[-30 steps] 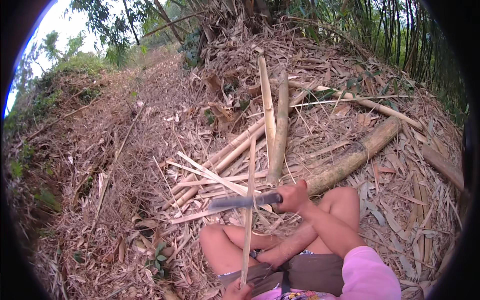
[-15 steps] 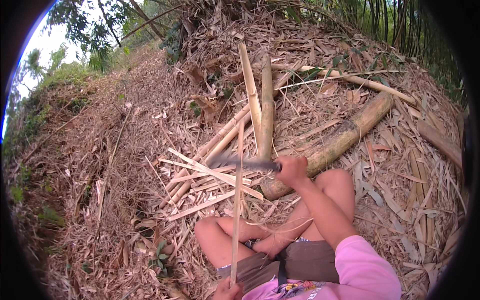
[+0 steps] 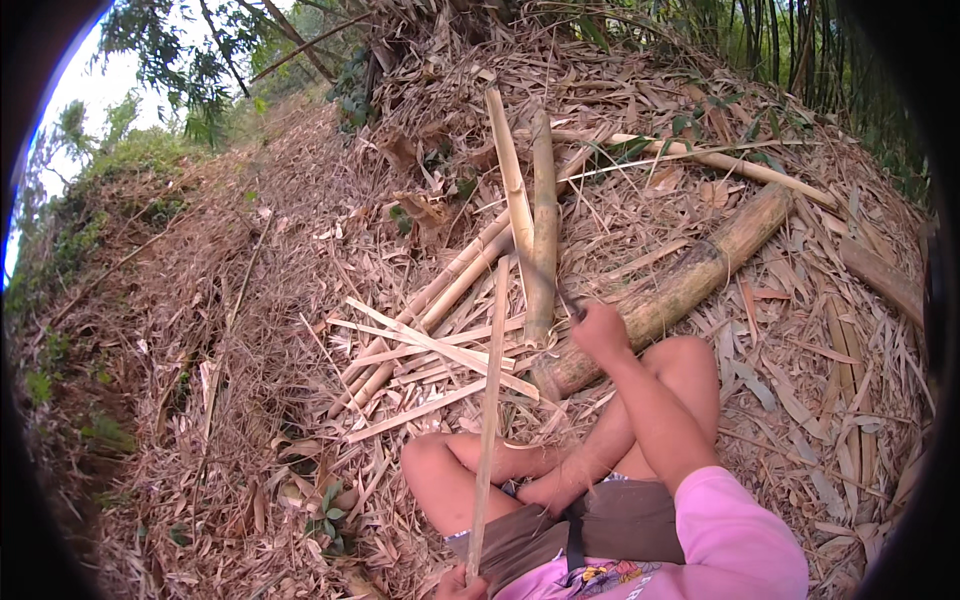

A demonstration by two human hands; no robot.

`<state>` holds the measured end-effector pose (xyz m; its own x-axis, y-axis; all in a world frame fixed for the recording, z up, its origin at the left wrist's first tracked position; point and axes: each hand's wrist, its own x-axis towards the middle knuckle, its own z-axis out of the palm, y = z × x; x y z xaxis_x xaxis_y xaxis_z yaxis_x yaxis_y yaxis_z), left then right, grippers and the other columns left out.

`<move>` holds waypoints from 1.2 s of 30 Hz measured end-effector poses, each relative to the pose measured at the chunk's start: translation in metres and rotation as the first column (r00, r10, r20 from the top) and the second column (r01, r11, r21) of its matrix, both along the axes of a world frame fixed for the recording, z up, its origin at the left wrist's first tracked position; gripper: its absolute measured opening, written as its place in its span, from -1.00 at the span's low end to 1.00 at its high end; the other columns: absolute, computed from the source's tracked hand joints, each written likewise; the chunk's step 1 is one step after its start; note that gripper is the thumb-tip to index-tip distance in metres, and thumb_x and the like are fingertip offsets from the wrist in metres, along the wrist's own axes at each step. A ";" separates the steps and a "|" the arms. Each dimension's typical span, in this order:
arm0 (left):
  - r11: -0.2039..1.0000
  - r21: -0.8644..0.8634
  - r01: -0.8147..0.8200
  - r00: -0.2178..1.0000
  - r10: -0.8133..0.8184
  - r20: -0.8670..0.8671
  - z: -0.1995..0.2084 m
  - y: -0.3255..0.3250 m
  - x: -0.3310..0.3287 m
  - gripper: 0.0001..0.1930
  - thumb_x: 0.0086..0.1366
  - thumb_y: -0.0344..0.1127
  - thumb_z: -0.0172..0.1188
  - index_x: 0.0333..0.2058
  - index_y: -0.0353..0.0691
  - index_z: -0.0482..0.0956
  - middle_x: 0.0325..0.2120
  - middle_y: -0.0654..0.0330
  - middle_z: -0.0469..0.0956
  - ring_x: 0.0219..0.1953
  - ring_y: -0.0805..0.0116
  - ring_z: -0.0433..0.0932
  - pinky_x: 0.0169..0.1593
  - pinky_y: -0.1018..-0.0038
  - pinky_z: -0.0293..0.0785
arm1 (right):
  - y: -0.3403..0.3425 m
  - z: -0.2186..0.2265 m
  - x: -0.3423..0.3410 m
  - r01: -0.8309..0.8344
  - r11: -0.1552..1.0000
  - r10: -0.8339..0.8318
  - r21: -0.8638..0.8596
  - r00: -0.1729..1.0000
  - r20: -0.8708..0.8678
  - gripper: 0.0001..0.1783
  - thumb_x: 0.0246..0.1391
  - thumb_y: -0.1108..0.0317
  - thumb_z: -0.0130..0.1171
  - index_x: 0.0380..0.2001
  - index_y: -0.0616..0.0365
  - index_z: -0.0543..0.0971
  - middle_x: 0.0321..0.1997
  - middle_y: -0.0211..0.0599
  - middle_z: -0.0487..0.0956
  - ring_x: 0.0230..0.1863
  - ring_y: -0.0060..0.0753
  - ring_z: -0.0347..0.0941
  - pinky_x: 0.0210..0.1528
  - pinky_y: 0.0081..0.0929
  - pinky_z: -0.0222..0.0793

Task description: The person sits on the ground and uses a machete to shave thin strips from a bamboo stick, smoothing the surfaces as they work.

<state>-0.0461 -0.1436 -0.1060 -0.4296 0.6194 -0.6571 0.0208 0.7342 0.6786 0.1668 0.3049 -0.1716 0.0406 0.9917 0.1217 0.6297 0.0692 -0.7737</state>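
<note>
My left hand (image 3: 461,583), at the lower edge, is closed round the bottom end of a long, narrow bamboo strip (image 3: 489,420). The strip stands up steeply over my left thigh, its far end above the other bamboo. My right hand (image 3: 601,333) is wrapped round the dark handle of a long knife (image 3: 546,278). Smeared by motion, the blade slants up and left toward the strip's top end; whether the two touch I cannot tell. Several cut bamboo strips (image 3: 430,345) lie crossed on the ground beyond my folded legs.
A thick bamboo log (image 3: 690,277) lies slanting to the right beyond my knee. A split bamboo length (image 3: 511,170) and a bamboo pole (image 3: 542,215) rest in front. Thinner poles (image 3: 465,288) lie beneath the strips. Dry bamboo leaves (image 3: 240,400) cover the sloping ground.
The knife has swung from nearly level across the strip to slanting up near its top end. My right hand is slightly farther right. The whole view has shifted a little.
</note>
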 end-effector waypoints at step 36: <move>0.966 0.225 -0.125 0.873 0.000 0.487 0.046 0.182 0.052 -0.93 0.42 -0.40 0.01 -0.16 -0.13 0.34 -0.77 0.44 0.12 -0.83 0.67 0.02 -0.79 0.61 -0.06 | -0.119 0.008 -0.025 -0.621 0.673 0.647 0.401 0.757 0.087 -0.78 -0.19 0.04 0.32 -0.61 -0.12 0.61 -0.62 -0.38 0.59 -0.59 -0.31 0.58 -0.62 -0.31 0.29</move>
